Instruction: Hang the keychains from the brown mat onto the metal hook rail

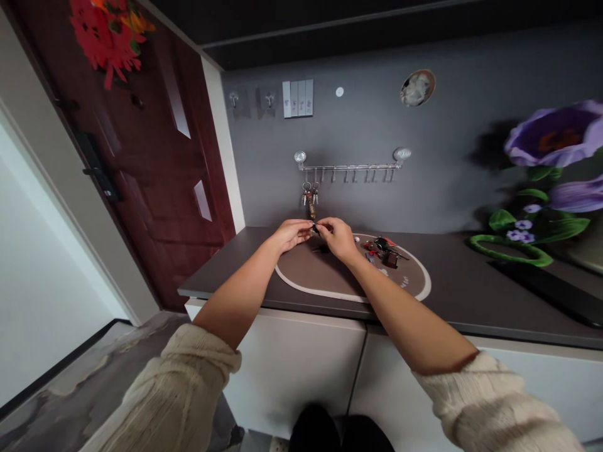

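Above the left part of an oval brown mat (320, 274), both my hands meet fingertip to fingertip. My left hand (293, 235) and my right hand (338, 237) are closed in a pinch around a small dark and silver piece (313, 227), like a key ring part; its exact form is too small to tell. Just behind them, keys (304, 198) and a brown key tag (311, 206) hang by rings from the clear hook rail (351, 167). To the right of my right hand lies a pile of keys and fobs (386, 251), some red and black.
The mat rests on a dark countertop (452, 282) over white cabinet doors (301, 364). Purple artificial flowers (556, 138) and a long black object (549, 289) are at the right. A dark red door (164, 157) stands left, and a dark shelf (330, 31) overhangs.
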The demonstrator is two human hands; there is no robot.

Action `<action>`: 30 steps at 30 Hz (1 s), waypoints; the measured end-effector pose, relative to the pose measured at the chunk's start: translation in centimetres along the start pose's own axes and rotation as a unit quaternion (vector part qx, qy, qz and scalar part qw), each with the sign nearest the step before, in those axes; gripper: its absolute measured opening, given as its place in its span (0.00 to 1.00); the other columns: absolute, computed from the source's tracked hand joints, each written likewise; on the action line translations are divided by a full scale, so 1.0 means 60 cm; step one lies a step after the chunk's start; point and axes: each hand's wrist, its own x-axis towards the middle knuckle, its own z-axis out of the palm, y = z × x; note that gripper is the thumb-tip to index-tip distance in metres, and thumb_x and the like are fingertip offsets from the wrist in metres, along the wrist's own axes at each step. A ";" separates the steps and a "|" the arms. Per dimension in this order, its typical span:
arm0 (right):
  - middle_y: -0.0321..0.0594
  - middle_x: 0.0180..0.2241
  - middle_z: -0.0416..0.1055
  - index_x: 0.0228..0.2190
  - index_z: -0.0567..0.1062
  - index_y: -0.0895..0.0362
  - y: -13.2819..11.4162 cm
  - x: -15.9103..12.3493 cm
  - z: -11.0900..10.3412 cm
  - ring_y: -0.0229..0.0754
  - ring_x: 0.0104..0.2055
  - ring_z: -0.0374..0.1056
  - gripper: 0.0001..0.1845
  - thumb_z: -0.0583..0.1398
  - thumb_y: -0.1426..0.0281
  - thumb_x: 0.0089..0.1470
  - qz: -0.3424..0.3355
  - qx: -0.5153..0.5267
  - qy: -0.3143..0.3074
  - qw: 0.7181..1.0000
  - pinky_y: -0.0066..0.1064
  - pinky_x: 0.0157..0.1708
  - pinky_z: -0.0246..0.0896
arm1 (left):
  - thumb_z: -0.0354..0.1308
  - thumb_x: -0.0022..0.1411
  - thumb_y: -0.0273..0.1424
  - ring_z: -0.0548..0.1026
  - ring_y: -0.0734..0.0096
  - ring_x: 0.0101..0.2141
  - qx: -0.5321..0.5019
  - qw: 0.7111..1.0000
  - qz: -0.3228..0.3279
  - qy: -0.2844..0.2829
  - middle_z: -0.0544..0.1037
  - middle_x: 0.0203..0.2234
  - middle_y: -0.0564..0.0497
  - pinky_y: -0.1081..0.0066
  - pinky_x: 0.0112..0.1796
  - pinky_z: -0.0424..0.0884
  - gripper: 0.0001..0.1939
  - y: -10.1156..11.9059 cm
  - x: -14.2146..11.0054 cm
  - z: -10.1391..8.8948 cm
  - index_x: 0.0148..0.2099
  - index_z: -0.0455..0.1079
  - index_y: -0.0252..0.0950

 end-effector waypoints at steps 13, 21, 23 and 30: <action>0.40 0.28 0.67 0.26 0.71 0.58 0.004 0.000 0.000 0.38 0.32 0.61 0.08 0.53 0.69 0.48 -0.013 0.025 0.007 1.000 0.31 0.35 0.55 | 0.61 0.43 0.23 0.69 0.79 0.23 0.028 0.999 -0.014 -0.024 0.71 0.21 0.51 0.73 0.31 0.64 0.07 -0.001 -0.002 0.000 0.29 0.69 0.29; 0.38 0.27 0.67 0.26 0.69 0.58 0.021 0.005 0.009 0.37 0.31 0.61 0.08 0.54 0.66 0.46 0.061 0.114 0.016 0.992 0.31 0.36 0.56 | 0.64 0.41 0.29 0.69 0.81 0.25 0.122 0.992 0.008 -0.036 0.72 0.24 0.53 0.73 0.33 0.61 0.13 -0.005 -0.003 -0.001 0.33 0.70 0.33; 0.37 0.27 0.67 0.26 0.68 0.59 0.026 0.006 0.012 0.36 0.30 0.61 0.09 0.53 0.66 0.46 0.081 0.150 0.011 0.985 0.30 0.35 0.56 | 0.64 0.41 0.29 0.69 0.81 0.26 0.139 0.989 0.023 -0.037 0.73 0.25 0.52 0.73 0.33 0.61 0.14 -0.006 -0.005 0.001 0.34 0.70 0.33; 0.38 0.27 0.68 0.26 0.68 0.60 0.022 0.008 0.004 0.35 0.30 0.61 0.11 0.54 0.64 0.44 0.121 0.200 0.022 0.972 0.29 0.35 0.56 | 0.63 0.42 0.30 0.68 0.80 0.27 0.190 0.979 0.066 -0.033 0.74 0.29 0.50 0.74 0.33 0.61 0.18 -0.008 -0.004 0.005 0.39 0.70 0.34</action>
